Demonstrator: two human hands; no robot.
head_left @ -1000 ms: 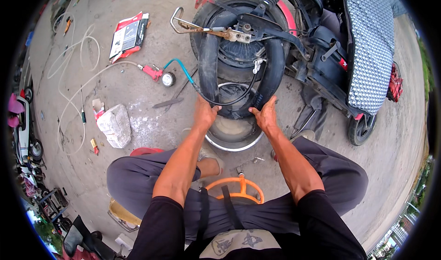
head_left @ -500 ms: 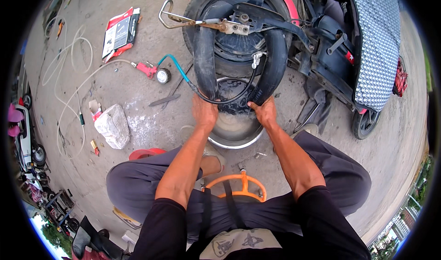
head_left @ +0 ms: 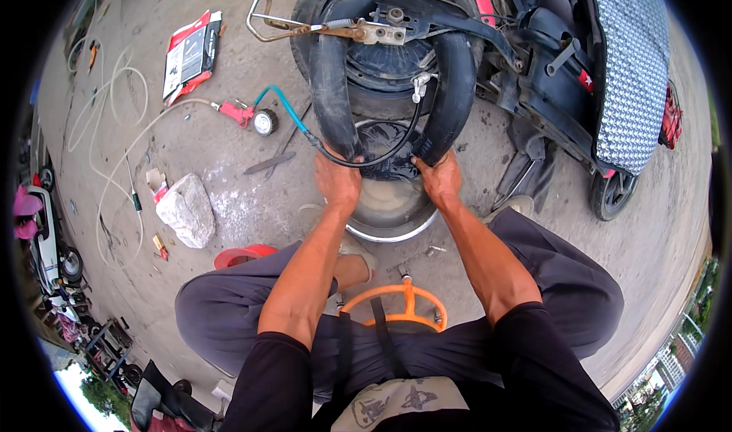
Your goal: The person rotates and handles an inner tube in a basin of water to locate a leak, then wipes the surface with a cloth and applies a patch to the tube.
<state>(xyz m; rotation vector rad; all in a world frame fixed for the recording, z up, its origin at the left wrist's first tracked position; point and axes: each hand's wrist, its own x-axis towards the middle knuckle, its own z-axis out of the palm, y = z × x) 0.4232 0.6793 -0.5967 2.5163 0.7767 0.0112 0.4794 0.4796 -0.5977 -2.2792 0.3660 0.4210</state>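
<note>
Presently, a black rubber inner tube (head_left: 450, 89) loops from the scooter's rear wheel (head_left: 389, 58) down into a round metal water basin (head_left: 389, 207) on stained concrete ground (head_left: 236, 203) outdoors. Left hand (head_left: 338, 180) and right hand (head_left: 438, 176) each clamp the tube's lower ends at the basin's far rim, forearms extended forward.

Basin (head_left: 393, 230): on the ground just beyond the person's knees, under the inner tube (head_left: 335, 81).
Inner tube: looped over the wheel (head_left: 389, 51), its two lower ends dipping into the basin.
Left hand (head_left: 338, 182): on the tube's left end.
Right hand (head_left: 440, 179): on the tube's right end.
Scooter (head_left: 602, 73): far right, behind the wheel.
Pressure gauge (head_left: 264, 122): left of the wheel, with its hose (head_left: 286, 108).
Stone (head_left: 187, 209): near left.
Box (head_left: 191, 54): far left.
Stool (head_left: 404, 306): between the knees.
</note>
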